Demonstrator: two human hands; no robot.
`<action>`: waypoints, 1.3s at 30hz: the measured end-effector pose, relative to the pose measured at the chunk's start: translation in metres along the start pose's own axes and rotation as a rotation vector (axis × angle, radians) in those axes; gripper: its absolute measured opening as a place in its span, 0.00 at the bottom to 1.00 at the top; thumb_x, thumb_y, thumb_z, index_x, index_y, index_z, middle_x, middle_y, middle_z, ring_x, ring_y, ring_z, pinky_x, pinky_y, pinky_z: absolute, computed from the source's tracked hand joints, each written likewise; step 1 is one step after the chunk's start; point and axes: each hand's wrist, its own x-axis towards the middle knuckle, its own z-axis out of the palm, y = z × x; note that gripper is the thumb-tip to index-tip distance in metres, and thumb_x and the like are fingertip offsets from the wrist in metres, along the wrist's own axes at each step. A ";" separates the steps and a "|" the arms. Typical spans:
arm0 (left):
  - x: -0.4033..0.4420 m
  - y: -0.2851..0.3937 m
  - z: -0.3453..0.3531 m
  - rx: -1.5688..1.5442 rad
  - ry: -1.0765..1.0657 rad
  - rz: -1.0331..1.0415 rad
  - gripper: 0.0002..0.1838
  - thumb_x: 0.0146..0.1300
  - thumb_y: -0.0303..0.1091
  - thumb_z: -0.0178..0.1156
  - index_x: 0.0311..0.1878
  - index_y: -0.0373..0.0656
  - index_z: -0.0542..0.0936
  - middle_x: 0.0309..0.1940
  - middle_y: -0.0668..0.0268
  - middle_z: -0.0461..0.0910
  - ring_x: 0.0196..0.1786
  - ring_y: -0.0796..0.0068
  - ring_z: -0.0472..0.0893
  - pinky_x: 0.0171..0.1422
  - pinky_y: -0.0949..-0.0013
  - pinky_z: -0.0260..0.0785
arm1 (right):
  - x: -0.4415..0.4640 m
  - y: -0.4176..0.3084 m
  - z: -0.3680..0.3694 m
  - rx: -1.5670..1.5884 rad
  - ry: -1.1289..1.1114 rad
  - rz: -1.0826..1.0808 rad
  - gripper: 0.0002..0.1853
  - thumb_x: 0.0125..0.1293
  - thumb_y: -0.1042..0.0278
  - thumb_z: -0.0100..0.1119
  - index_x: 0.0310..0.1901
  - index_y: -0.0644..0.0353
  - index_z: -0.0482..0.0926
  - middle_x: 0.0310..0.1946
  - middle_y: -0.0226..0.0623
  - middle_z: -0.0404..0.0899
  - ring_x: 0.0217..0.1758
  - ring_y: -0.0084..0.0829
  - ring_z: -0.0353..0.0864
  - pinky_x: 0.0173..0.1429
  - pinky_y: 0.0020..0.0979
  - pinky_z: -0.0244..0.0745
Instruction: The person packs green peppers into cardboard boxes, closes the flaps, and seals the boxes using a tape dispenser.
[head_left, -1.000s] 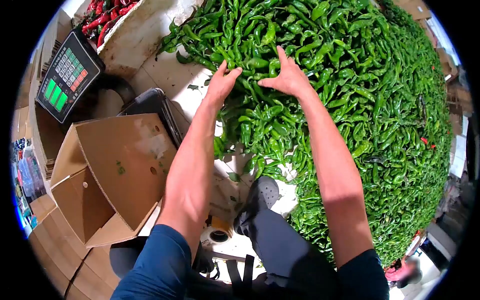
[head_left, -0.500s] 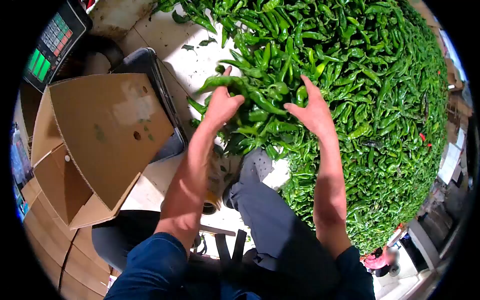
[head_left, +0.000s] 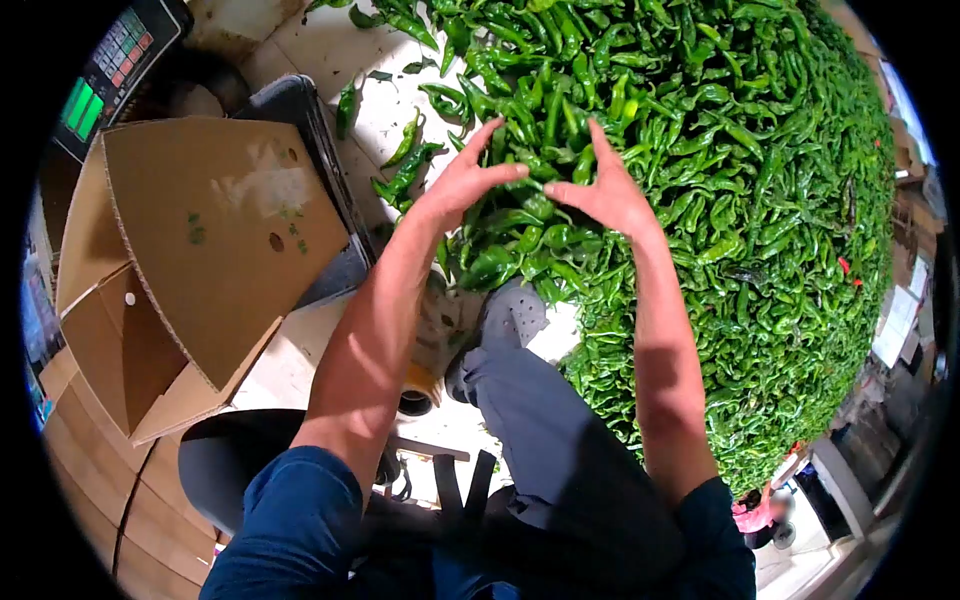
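Observation:
A big heap of green peppers (head_left: 740,200) fills the upper middle and right. At its left edge, my left hand (head_left: 460,190) rests against the peppers with thumb and forefinger spread. Facing it from the right is my right hand (head_left: 610,195), its thumb and forefinger also apart. Several peppers lie between the two hands, and the thumbs nearly meet above them. The lower fingers of both hands are partly hidden, and neither hand is closed round a pepper. A few loose peppers (head_left: 403,178) lie on the pale floor left of my left hand.
An open cardboard box (head_left: 220,240) leans over a dark crate (head_left: 335,190) on the left. Beyond it is a scale with a keypad (head_left: 120,60). My shoe (head_left: 513,315) stands at the heap's near edge. A person in pink (head_left: 755,515) appears far lower right.
My left hand has moved right and slightly up, closer to my right hand, which has shifted a little left. Loose peppers now show on the floor where the left hand was.

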 end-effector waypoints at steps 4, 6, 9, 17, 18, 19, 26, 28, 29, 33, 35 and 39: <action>-0.027 -0.014 0.025 -0.032 0.030 0.049 0.62 0.51 0.37 0.79 0.85 0.49 0.50 0.79 0.50 0.59 0.80 0.60 0.59 0.83 0.59 0.52 | -0.039 -0.005 0.003 0.325 -0.113 0.023 0.66 0.50 0.53 0.83 0.82 0.64 0.46 0.73 0.60 0.67 0.75 0.48 0.70 0.79 0.39 0.63; -0.022 -0.021 0.034 -0.102 0.070 0.014 0.65 0.50 0.34 0.80 0.85 0.43 0.46 0.78 0.50 0.62 0.78 0.60 0.64 0.82 0.60 0.53 | -0.051 0.000 0.019 0.277 -0.044 0.050 0.65 0.50 0.56 0.83 0.81 0.66 0.46 0.73 0.57 0.68 0.75 0.45 0.71 0.78 0.36 0.64; 0.006 -0.023 0.029 -0.074 -0.038 -0.018 0.61 0.53 0.35 0.80 0.83 0.42 0.49 0.71 0.53 0.72 0.70 0.60 0.73 0.76 0.59 0.64 | -0.026 0.022 0.020 0.369 -0.049 0.095 0.69 0.49 0.58 0.83 0.82 0.64 0.39 0.70 0.55 0.72 0.71 0.45 0.74 0.76 0.35 0.68; -0.004 -0.027 0.055 0.217 -0.019 0.238 0.54 0.50 0.23 0.74 0.81 0.44 0.59 0.71 0.55 0.71 0.73 0.61 0.70 0.80 0.63 0.58 | -0.040 0.025 -0.007 0.475 -0.217 0.078 0.56 0.50 0.55 0.81 0.77 0.60 0.57 0.59 0.41 0.79 0.55 0.34 0.81 0.50 0.35 0.80; -0.009 -0.035 0.059 0.353 0.024 0.292 0.54 0.49 0.23 0.74 0.81 0.44 0.59 0.73 0.53 0.69 0.75 0.60 0.67 0.82 0.62 0.56 | -0.052 0.025 -0.007 0.532 -0.201 0.018 0.56 0.50 0.57 0.81 0.77 0.62 0.57 0.62 0.42 0.78 0.60 0.35 0.79 0.63 0.36 0.78; -0.023 -0.024 0.066 0.367 0.000 0.290 0.54 0.48 0.24 0.74 0.81 0.43 0.59 0.75 0.51 0.65 0.77 0.56 0.64 0.84 0.60 0.52 | -0.064 0.021 -0.009 0.590 -0.203 0.044 0.56 0.50 0.61 0.82 0.77 0.66 0.57 0.66 0.42 0.75 0.68 0.35 0.73 0.77 0.34 0.63; -0.074 0.027 0.103 0.480 0.005 0.506 0.46 0.51 0.23 0.71 0.77 0.44 0.65 0.71 0.52 0.68 0.76 0.53 0.66 0.82 0.59 0.56 | -0.135 -0.022 -0.045 0.577 0.005 0.030 0.66 0.49 0.66 0.83 0.81 0.69 0.43 0.70 0.46 0.70 0.73 0.35 0.70 0.79 0.34 0.61; -0.090 0.056 0.107 0.583 -0.010 0.614 0.46 0.51 0.23 0.71 0.76 0.47 0.66 0.72 0.53 0.69 0.78 0.50 0.64 0.83 0.56 0.54 | -0.149 -0.034 -0.051 0.551 0.119 -0.014 0.60 0.48 0.69 0.83 0.79 0.70 0.52 0.66 0.43 0.75 0.68 0.34 0.75 0.75 0.34 0.67; -0.099 0.073 0.108 0.525 -0.056 0.609 0.46 0.51 0.22 0.71 0.76 0.49 0.67 0.73 0.54 0.69 0.80 0.46 0.61 0.84 0.54 0.52 | -0.155 -0.044 -0.056 0.633 0.124 -0.036 0.56 0.48 0.70 0.83 0.76 0.69 0.57 0.64 0.42 0.77 0.66 0.33 0.77 0.73 0.34 0.69; -0.155 0.154 0.108 0.678 -0.024 0.889 0.43 0.52 0.20 0.69 0.74 0.50 0.69 0.71 0.51 0.68 0.74 0.45 0.68 0.78 0.54 0.63 | -0.189 -0.121 -0.076 0.827 0.252 -0.217 0.43 0.47 0.79 0.84 0.65 0.71 0.70 0.58 0.43 0.82 0.58 0.33 0.84 0.65 0.35 0.80; -0.197 0.200 0.100 0.790 0.024 1.031 0.41 0.53 0.20 0.70 0.73 0.47 0.69 0.69 0.50 0.70 0.71 0.48 0.73 0.76 0.55 0.67 | -0.199 -0.156 -0.081 0.841 0.268 -0.415 0.40 0.45 0.85 0.82 0.62 0.72 0.72 0.52 0.45 0.85 0.56 0.35 0.86 0.63 0.37 0.82; -0.297 0.265 0.062 0.705 0.090 0.968 0.40 0.57 0.23 0.70 0.74 0.40 0.66 0.64 0.54 0.77 0.66 0.61 0.78 0.73 0.60 0.69 | -0.214 -0.263 -0.080 0.810 0.226 -0.644 0.40 0.48 0.82 0.82 0.63 0.70 0.71 0.52 0.46 0.85 0.53 0.37 0.86 0.60 0.35 0.83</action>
